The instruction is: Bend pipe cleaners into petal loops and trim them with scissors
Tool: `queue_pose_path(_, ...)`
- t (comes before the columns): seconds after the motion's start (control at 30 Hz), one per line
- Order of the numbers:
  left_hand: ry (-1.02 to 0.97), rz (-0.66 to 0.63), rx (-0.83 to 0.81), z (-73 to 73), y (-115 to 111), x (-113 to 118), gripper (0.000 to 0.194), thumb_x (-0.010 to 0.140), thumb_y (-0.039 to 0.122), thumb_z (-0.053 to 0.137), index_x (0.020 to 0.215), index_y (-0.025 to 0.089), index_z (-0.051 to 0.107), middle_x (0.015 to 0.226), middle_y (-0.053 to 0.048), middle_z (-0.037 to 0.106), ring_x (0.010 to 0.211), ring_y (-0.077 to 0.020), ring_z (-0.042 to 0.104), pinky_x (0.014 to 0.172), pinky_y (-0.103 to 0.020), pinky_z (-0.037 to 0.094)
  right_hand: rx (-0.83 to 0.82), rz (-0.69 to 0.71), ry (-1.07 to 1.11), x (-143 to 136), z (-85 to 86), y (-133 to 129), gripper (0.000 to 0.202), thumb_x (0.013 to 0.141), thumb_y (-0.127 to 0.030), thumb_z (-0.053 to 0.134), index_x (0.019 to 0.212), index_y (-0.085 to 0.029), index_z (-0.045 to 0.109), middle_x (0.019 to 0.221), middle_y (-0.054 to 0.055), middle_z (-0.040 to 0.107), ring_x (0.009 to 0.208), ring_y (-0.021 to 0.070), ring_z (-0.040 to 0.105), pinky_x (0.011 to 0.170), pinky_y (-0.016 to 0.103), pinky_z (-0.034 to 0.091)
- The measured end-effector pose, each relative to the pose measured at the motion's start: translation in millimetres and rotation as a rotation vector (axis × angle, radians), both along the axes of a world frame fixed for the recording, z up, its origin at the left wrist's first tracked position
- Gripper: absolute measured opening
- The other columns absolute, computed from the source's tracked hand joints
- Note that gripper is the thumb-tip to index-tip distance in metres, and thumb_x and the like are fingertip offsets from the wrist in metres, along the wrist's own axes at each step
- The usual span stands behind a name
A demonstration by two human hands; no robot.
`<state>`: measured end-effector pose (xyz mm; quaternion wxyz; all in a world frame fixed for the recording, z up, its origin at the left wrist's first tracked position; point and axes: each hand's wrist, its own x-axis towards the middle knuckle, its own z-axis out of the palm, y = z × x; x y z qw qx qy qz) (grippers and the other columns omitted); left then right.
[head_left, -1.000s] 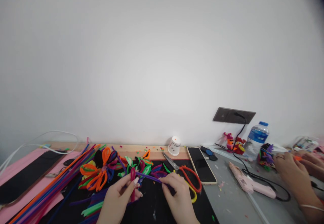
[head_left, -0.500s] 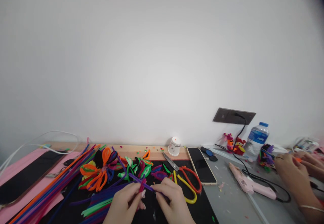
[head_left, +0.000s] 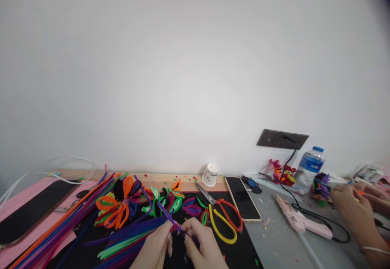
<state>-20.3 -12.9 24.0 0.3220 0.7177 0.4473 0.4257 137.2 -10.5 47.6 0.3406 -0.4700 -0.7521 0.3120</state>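
Observation:
Close together at the bottom middle, my left hand [head_left: 155, 244] and my right hand [head_left: 202, 242] pinch purple pipe cleaners [head_left: 165, 212]. A magenta bit shows between the fingertips, and one purple end sticks out up and to the left. Behind my hands lie looped pipe-cleaner petals in green, purple and orange [head_left: 191, 208]. An orange pipe-cleaner flower [head_left: 122, 204] sits to the left. Loose blue, purple and green pipe cleaners [head_left: 131, 236] lie beside my left hand. Scissors [head_left: 217, 210] with yellow and red handles rest beyond my right hand.
A phone [head_left: 243, 199] and white cup [head_left: 210, 175] stand at the back. Right: a pink glue gun [head_left: 303, 220] with black cord, a water bottle [head_left: 310, 165] and another person's hands [head_left: 353, 204]. Left: long pipe cleaners [head_left: 63, 220] and a dark slab [head_left: 36, 210] on pink sheets.
My hands have drawn closer together. The purple piece has turned steeper, and its magenta part has dropped down between my fingers.

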Motion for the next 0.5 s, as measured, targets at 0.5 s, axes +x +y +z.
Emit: queue_pose_path(0.5,-0.079,0.214,-0.235,20.4,2,-3,0.038,0.077,0.052,0.043,0.062,0.02,0.059,0.062,-0.002,0.063,0.062,-0.0197,0.056,0.06,-0.024,0.047,-0.373,0.017,0.554,-8,-7.7,5,0.019,0.061,-0.009,0.061,0.079,-0.014,0.055,0.057,-0.005,0.052,0.047,0.0056,0.043,0.044,0.015,0.032)
